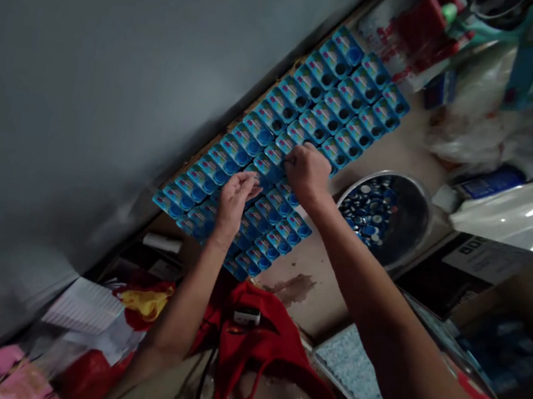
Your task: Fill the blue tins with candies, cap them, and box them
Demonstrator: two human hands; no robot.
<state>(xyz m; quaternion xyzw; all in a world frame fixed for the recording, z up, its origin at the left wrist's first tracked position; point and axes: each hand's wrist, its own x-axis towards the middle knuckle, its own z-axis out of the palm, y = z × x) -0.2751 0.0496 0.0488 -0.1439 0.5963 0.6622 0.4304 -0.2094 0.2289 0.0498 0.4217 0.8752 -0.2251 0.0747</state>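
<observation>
Rows of blue printed packs [334, 109] lie side by side in a slanting block on the table. Each has a round recess at one end; some recesses look dark, others plain blue. Over the middle of the block, my right hand [308, 172] is closed with its fingertips down against a pack, and what it pinches is hidden. My left hand [235, 200] hovers just to the left, fingers curled together toward the thumb; anything in it is too small to make out. A metal bowl [406, 228] of small round blue and silver pieces [369, 209] stands right of my right hand.
A grey wall [90, 64] runs along the block's far left side. Clear plastic bags [486, 120] and a red container [429, 19] crowd the upper right. An open cardboard box [509, 292] and a tray of pale blue bits [354, 368] are at the lower right.
</observation>
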